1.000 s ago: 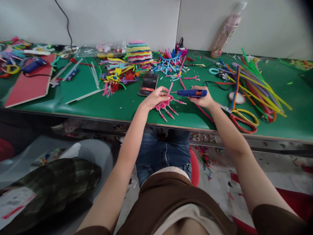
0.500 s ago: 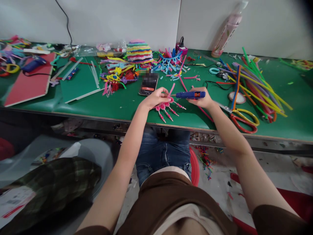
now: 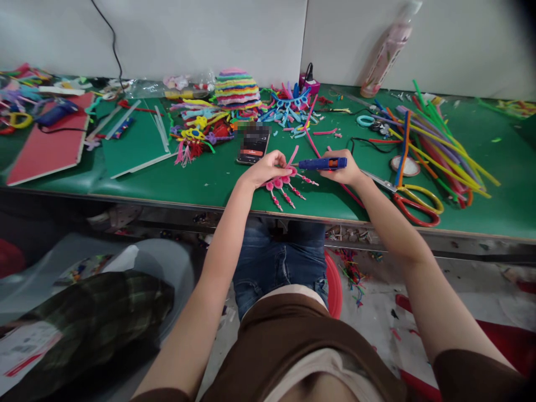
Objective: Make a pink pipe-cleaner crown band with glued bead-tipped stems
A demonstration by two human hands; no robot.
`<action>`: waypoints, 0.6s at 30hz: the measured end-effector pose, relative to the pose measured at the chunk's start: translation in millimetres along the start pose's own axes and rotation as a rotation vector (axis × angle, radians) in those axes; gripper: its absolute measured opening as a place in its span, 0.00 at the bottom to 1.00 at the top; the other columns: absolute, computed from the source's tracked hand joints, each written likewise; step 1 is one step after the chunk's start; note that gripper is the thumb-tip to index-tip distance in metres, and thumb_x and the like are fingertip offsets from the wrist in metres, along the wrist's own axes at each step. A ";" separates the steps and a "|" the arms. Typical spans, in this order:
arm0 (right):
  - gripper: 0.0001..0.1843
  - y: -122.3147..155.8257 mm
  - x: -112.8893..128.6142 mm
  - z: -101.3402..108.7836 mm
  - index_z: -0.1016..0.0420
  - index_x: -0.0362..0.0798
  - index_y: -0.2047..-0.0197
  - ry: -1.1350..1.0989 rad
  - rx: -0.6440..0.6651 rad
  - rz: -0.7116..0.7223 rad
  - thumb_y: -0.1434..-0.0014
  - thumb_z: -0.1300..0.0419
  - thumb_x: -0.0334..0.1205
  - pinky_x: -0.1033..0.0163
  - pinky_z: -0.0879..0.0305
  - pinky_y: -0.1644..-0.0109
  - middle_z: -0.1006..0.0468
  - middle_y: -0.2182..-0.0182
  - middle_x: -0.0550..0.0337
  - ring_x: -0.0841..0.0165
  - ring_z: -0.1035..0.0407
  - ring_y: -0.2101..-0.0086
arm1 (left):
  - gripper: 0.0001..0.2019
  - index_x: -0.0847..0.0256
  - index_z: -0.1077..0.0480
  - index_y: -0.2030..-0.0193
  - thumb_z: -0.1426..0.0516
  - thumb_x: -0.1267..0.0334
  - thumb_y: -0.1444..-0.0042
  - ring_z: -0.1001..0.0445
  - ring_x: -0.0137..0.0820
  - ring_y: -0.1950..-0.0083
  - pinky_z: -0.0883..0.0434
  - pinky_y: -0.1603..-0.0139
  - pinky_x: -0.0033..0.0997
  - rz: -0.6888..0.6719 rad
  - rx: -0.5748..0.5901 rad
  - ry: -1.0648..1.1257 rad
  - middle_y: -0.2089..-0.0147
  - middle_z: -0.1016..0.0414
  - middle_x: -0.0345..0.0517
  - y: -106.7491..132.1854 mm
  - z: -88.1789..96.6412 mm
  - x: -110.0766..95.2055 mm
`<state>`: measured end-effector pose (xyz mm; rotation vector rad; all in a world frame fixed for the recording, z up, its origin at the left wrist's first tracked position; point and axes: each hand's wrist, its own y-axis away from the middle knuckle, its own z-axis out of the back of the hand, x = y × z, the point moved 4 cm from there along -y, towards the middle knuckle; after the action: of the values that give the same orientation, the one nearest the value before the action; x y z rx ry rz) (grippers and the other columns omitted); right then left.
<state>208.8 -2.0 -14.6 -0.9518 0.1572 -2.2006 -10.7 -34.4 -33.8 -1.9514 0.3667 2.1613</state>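
My left hand [image 3: 270, 168] pinches a pink pipe-cleaner piece [image 3: 278, 182] with curled loops and several beaded strands that hang toward the table's front edge. One pink end of it sticks up past my fingertips. In my right hand [image 3: 344, 169] is a blue hot glue gun [image 3: 320, 163], held level with its nozzle pointing left. Its tip is at or very near the pink piece beside my left fingers; whether they touch I cannot tell. A long pink pipe cleaner [image 3: 311, 140] lies behind the glue gun and runs on beneath my right hand.
A phone [image 3: 253, 146] lies behind my left hand. Scissors [image 3: 414, 202] and a bundle of coloured pipe cleaners [image 3: 450, 151] are on the right. Further back stand a striped hat [image 3: 237, 89] and a bottle [image 3: 387, 56]. A red board [image 3: 54, 142] lies left on the green table [image 3: 188, 187].
My right hand has shifted slightly left with the glue gun, bringing its nozzle closer to the pink piece. My left hand stays almost where it was.
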 end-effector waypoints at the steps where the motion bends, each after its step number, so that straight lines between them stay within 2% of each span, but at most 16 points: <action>1: 0.12 -0.1 -0.2 -0.1 0.34 0.52 0.76 0.011 0.004 -0.006 0.55 0.36 0.48 0.57 0.36 0.70 0.31 0.79 0.62 0.67 0.39 0.78 | 0.12 0.60 0.39 0.67 0.37 0.72 0.51 0.27 0.23 0.67 0.31 0.61 0.28 0.002 -0.002 0.001 0.67 0.31 0.39 0.1 -0.1 -0.2; 7: 0.13 0.0 -2.3 0.6 0.34 0.52 0.77 0.046 -0.011 -0.020 0.54 0.35 0.48 0.53 0.32 0.64 0.32 0.79 0.61 0.65 0.37 0.77 | 0.13 0.60 0.39 0.68 0.37 0.71 0.52 0.28 0.22 0.67 0.31 0.64 0.26 0.001 -0.001 -0.004 0.67 0.31 0.39 -0.1 -0.4 -0.1; 11: 0.12 0.5 -3.7 0.6 0.35 0.52 0.78 0.051 -0.007 -0.028 0.54 0.36 0.44 0.54 0.34 0.67 0.32 0.80 0.61 0.66 0.38 0.77 | 0.12 0.60 0.39 0.68 0.37 0.70 0.52 0.28 0.23 0.66 0.31 0.65 0.24 -0.003 0.000 -0.020 0.67 0.31 0.39 -0.3 0.1 0.1; 18: 0.13 0.3 -2.2 1.1 0.39 0.51 0.80 0.068 -0.018 -0.034 0.55 0.36 0.40 0.56 0.37 0.69 0.34 0.81 0.62 0.67 0.39 0.78 | 0.11 0.60 0.37 0.67 0.37 0.71 0.52 0.28 0.24 0.63 0.30 0.60 0.28 -0.043 0.014 -0.003 0.65 0.31 0.41 -0.8 -0.1 -0.7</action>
<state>210.7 -0.6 -15.3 -0.8955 0.1942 -2.2673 -10.2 -33.7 -33.2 -1.9301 0.3360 2.1295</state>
